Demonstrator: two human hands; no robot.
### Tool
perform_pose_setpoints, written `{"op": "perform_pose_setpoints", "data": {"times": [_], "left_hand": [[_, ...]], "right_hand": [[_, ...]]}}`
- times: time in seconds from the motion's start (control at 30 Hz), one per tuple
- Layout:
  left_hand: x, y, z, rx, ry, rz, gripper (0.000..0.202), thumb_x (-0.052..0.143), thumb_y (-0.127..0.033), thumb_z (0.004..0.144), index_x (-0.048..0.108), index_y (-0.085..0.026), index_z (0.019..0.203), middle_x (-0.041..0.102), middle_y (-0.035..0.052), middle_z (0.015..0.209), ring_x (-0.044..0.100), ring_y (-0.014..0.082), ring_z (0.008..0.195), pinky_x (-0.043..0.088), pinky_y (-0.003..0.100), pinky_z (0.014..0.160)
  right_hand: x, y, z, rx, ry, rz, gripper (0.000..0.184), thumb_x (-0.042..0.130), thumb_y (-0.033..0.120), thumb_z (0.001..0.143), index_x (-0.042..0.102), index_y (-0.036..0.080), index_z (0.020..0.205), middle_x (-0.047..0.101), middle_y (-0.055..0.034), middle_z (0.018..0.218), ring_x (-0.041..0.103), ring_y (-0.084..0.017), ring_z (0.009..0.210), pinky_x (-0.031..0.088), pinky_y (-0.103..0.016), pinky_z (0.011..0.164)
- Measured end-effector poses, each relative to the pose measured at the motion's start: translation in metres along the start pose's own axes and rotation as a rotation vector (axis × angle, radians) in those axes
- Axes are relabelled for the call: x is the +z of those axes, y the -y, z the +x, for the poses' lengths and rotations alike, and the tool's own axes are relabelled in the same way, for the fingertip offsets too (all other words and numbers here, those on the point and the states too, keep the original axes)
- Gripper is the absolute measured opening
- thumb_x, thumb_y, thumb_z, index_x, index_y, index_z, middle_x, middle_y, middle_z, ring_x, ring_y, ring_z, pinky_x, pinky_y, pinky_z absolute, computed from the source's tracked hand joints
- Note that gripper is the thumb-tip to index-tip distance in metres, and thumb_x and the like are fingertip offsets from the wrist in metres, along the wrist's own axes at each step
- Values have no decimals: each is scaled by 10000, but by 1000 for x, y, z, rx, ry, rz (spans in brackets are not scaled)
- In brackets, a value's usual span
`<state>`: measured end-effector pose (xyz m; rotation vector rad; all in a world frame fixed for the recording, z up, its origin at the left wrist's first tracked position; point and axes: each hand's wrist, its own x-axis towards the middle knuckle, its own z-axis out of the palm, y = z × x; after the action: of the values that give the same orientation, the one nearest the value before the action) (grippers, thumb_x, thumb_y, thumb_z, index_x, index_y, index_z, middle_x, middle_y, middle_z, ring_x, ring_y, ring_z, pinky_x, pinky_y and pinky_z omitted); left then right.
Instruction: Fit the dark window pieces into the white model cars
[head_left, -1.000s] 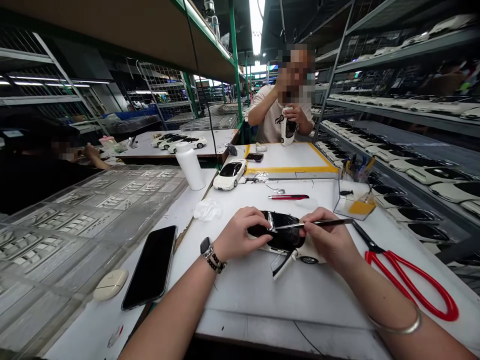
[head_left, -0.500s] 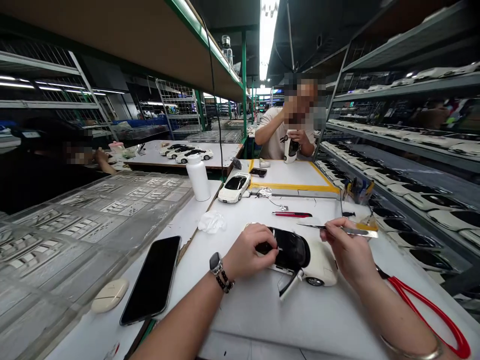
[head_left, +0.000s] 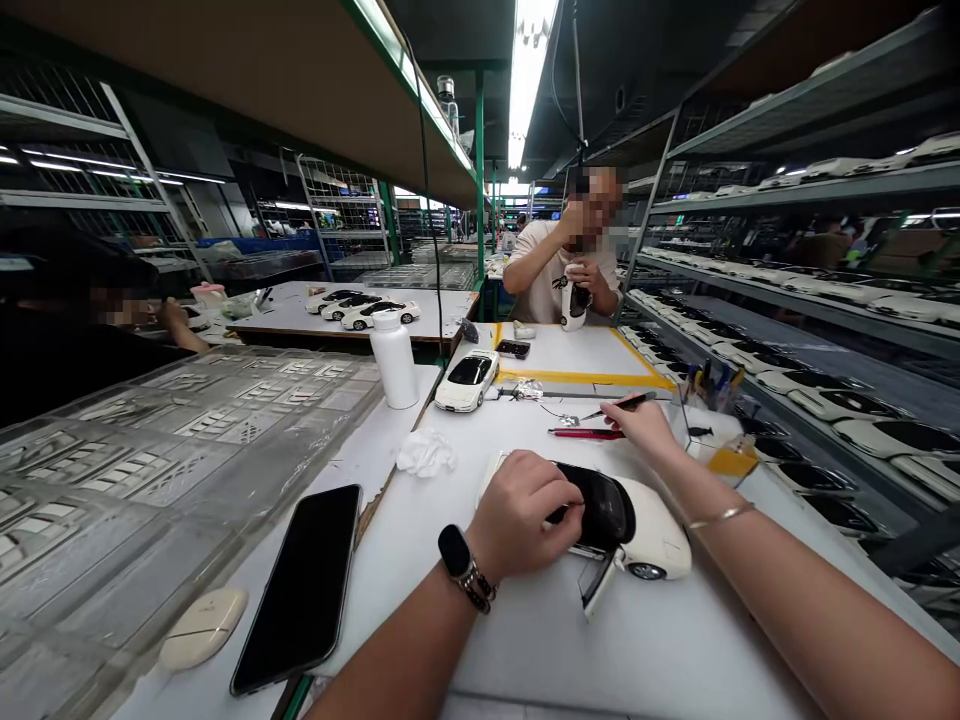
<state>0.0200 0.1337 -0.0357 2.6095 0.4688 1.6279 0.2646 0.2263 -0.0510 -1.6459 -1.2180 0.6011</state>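
Left hand closed over the model car, right hand pinching a slim tool: excess grip pressure possibly scratching paint or snapping the thin open door.

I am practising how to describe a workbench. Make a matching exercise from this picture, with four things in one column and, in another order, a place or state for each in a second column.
Things:
1. left hand
2. right hand
3. black smartphone
4. white plastic bottle

Places or states:
A. stands upright beside a second white model car
B. pinches a slim dark tool
C. lies flat beside a clear plastic tray
D. clasps the black top of a white model car

Right pairs: 1-D, 2-B, 3-C, 4-A
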Motion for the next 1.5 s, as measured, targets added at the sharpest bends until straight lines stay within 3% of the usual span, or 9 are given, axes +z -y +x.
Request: {"op": "perform_pose_setpoints", "data": {"times": [0.23, 0.47, 0.8, 1.1, 1.33, 1.5], "left_hand": [[-4, 2, 1, 80, -6, 180, 88, 528, -110, 777, 568, -176, 735, 596, 3, 655, 525, 140, 640, 456, 352, 733], [-4, 1, 2, 68, -11, 147, 71, 550, -99, 758, 558, -170, 751, 591, 6, 656, 525, 143, 641, 458, 349, 703], [-7, -3, 6, 19, 32, 107, 114, 545, -71, 773, 548, -181, 806, 590, 4, 672, 549, 142, 647, 461, 348, 699], [-9, -4, 6, 1, 41, 110, 131, 560, -68, 768, 552, -188, 822, 599, 3, 673, 556, 144, 644, 465, 353, 707], [-10, -3, 6, 6, 34, 84, 140, 577, -52, 755, 558, -173, 824, 607, 11, 683, 554, 144, 656, 459, 352, 695], [-8, -2, 5, -41, 40, 36, 123, 548, -70, 779, 566, -185, 817, 609, 16, 693, 557, 150, 667, 464, 341, 677]], "right_hand": [[13, -11, 20, -10, 48, -133, 258, 626, 347, 860, 573, 122, 746, 553, 27, 663, 519, -89, 564, 457, -235, 564], [12, -17, 18, -7, -70, -133, 228, 638, 306, 833, 531, 146, 712, 519, 48, 613, 495, -100, 554, 428, -248, 584], [14, -22, 22, 4, -45, -85, 204, 627, 302, 852, 550, 135, 765, 530, 40, 654, 506, -95, 565, 445, -245, 584], [10, -19, 16, -116, 4, -81, 201, 674, 290, 717, 517, 168, 689, 525, 30, 613, 480, -122, 566, 380, -267, 579], [8, -14, 13, -117, -1, 37, 219, 656, 353, 600, 493, 209, 626, 532, 12, 535, 469, -156, 528, 335, -297, 546], [3, 2, 5, -54, 83, 283, 279, 676, 341, 576, 426, 222, 611, 502, 22, 483, 418, -131, 465, 306, -280, 480]]}}
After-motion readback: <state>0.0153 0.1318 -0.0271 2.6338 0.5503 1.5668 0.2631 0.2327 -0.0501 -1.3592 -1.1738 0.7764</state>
